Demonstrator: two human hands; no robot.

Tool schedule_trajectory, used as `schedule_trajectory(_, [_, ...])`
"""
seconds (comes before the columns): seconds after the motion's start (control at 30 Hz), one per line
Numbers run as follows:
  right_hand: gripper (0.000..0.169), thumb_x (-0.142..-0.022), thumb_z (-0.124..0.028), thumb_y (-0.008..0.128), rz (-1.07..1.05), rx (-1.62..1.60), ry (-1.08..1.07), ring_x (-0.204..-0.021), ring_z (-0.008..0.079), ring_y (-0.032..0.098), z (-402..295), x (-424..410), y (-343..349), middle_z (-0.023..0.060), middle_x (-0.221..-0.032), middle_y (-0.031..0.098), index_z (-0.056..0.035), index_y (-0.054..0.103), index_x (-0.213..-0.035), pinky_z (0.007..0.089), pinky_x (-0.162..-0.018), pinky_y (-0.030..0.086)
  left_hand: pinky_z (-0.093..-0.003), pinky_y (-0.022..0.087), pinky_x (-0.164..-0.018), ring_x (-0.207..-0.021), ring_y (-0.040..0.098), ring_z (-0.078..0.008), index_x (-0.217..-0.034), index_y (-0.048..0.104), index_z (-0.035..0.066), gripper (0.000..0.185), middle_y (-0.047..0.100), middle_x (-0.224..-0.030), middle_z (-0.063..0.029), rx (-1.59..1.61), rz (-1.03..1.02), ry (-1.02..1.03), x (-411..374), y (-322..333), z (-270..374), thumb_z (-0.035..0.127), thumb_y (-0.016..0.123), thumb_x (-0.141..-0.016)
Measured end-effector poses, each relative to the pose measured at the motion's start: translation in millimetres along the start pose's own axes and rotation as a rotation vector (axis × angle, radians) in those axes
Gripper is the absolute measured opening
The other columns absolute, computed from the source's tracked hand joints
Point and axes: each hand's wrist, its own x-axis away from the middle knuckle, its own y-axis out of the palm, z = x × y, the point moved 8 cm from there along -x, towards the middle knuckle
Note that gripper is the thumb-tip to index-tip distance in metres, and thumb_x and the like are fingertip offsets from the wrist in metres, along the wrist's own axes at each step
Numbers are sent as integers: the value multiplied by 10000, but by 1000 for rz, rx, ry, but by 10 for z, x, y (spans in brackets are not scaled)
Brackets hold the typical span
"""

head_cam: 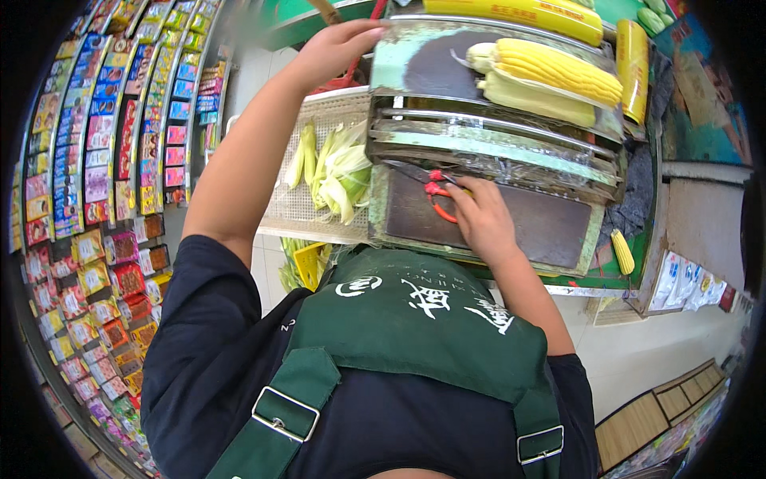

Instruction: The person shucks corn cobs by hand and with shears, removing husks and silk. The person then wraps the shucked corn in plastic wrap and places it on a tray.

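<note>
My right hand (483, 217) is at a pair of scissors (441, 194) with red-orange handles, on the dark front plate of a film-wrapping machine (479, 141). Its fingers touch the handle; how firmly they hold it cannot be told. My left hand (341, 51) reaches to the machine's upper left corner, palm down, with nothing visible in it. Peeled yellow corn cobs (553, 69) lie on the machine's upper plate, with a paler husked piece (535, 99) beside them.
Left of the machine, a white plastic basket (281, 224) holds corn husks (344, 173). Yellow film rolls (520, 17) lie behind and at the right (633, 72). A small corn piece (622, 252) lies on the green counter. Packaged snacks fill shelves (114, 143) at the left.
</note>
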Motion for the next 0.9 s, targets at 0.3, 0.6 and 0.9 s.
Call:
schedule_trajectory(0.3, [690, -703, 45, 660, -241, 201, 283, -967, 340, 565, -197, 56, 327, 160, -1048, 552, -122, 576, -1367, 425, -822, 513, -323, 503, -933, -1026, 648, -158, -1272, 630, 41, 330, 699, -1140, -80, 275, -192, -551, 2024, 1034, -3225, 203, 579, -989])
schedule_trajectory(0.6, [809, -684, 63, 628, -399, 371, 435, -949, 350, 557, -378, -179, 573, 165, -1017, 528, -136, 483, -1454, 437, -822, 506, -438, 522, -929, -1154, 570, -347, -1224, 601, 35, 539, 547, -1281, -200, -489, 38, -593, 2023, 1340, -3363, 390, 701, -830])
schedule_trajectory(0.9, [750, -741, -19, 681, -426, 132, 545, -873, 398, 616, -719, -19, 695, 195, -1002, 581, -90, 431, -1445, 451, -765, 520, -427, 514, -962, -1149, 577, -397, -1341, 459, -13, 798, 459, -1314, -280, -399, -177, -724, 1960, 1756, -3429, 343, 809, -718])
